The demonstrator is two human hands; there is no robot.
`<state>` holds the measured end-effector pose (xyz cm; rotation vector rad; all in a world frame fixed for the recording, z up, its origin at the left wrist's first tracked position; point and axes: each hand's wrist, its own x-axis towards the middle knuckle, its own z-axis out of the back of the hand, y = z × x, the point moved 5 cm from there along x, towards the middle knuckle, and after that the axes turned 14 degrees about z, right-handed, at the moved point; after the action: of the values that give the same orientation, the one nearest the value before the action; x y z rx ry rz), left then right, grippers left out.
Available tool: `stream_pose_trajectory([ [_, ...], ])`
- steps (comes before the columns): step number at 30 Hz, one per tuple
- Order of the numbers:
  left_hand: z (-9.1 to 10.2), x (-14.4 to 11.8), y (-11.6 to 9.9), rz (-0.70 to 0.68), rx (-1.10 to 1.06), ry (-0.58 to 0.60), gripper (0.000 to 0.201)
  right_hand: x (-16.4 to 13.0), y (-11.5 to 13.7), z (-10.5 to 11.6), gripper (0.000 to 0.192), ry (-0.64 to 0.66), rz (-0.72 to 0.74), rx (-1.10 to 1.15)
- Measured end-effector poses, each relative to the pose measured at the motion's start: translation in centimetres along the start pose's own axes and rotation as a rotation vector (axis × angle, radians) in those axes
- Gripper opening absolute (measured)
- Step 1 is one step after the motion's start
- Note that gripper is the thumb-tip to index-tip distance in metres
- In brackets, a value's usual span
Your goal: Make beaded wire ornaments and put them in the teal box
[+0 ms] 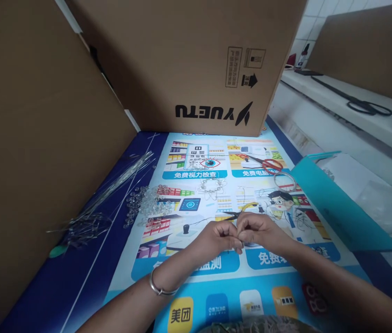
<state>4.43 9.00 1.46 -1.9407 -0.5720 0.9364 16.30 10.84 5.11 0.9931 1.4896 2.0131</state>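
Note:
Over the printed mat (pixel 196 289), my left hand (pixel 224 236) and my right hand (pixel 257 230) meet fingertip to fingertip. Both are closed in a pinch, and whatever lies between the fingers is too small to make out. Just behind them is a pair of pliers (pixel 250 206) with yellow handles, partly covered by my right hand. A ring of clear beads (pixel 211 185) lies farther back. To the left of my hands a pile of loose clear beads (pixel 150 203) is spread on the mat.
At the left lie a bundle of thin wires (pixel 126 178) and a dark wire tangle (pixel 86 229). Red-handled scissors (pixel 272 165) and a pale ring (pixel 285 181) lie back right, near a teal box (pixel 341 203). Cardboard (pixel 182 60) walls the back and left. Black scissors (pixel 369 107) rest on a ledge.

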Motion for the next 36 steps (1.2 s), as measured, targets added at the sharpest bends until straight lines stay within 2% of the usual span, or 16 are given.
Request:
stream_pose_trajectory([
  [4,0.7,0.4,0.1,-0.059,0.102,-0.110,0.013,0.1,0.0,0.6,0.015,-0.008,0.008,-0.204],
  [9,1.5,0.3,0.0,-0.133,0.413,-0.375,0.014,-0.1,0.0,0.3,0.013,-0.120,0.138,-0.511],
  [11,1.5,0.1,-0.1,-0.155,0.508,-0.440,0.015,-0.2,0.0,0.0,0.012,-0.129,0.156,-0.599],
  [15,1.2,0.0,-0.1,-0.191,0.577,-0.435,0.015,-0.6,0.8,0.4,0.014,0.069,0.114,-0.841],
  [16,1.2,0.0,0.0,-0.194,0.569,-0.429,0.014,-1.0,1.3,1.1,0.019,0.120,0.080,-0.950],
  [18,1.3,0.1,0.2,-0.193,0.545,-0.426,0.013,-2.3,3.1,4.3,0.032,0.045,0.003,-1.281],
  [22,1.3,0.3,0.4,-0.167,0.522,-0.405,0.011,-7.3,6.5,12.5,0.052,-0.287,-0.210,-1.580],
  [24,1.2,0.3,0.5,-0.152,0.516,-0.392,0.012,-10.7,6.6,16.4,0.062,-0.383,-0.592,-1.747],
  [26,1.2,0.3,0.6,-0.141,0.505,-0.389,0.012,-13.6,5.3,18.8,0.053,-0.301,-0.943,-1.680],
  [27,1.2,0.3,0.7,-0.136,0.499,-0.391,0.012,-14.5,4.8,19.3,0.044,-0.264,-1.035,-1.648],
  [29,1.2,0.3,0.7,-0.125,0.487,-0.397,0.013,-15.1,4.1,19.5,0.033,-0.225,-1.078,-1.643],
  [33,1.1,0.2,0.5,-0.127,0.475,-0.395,0.014,-13.7,4.0,18.0,0.026,-0.189,-0.982,-1.774],
  [36,1.1,0.2,0.4,-0.126,0.469,-0.390,0.014,-12.1,4.3,17.4,0.026,-0.239,-0.881,-1.873],
])
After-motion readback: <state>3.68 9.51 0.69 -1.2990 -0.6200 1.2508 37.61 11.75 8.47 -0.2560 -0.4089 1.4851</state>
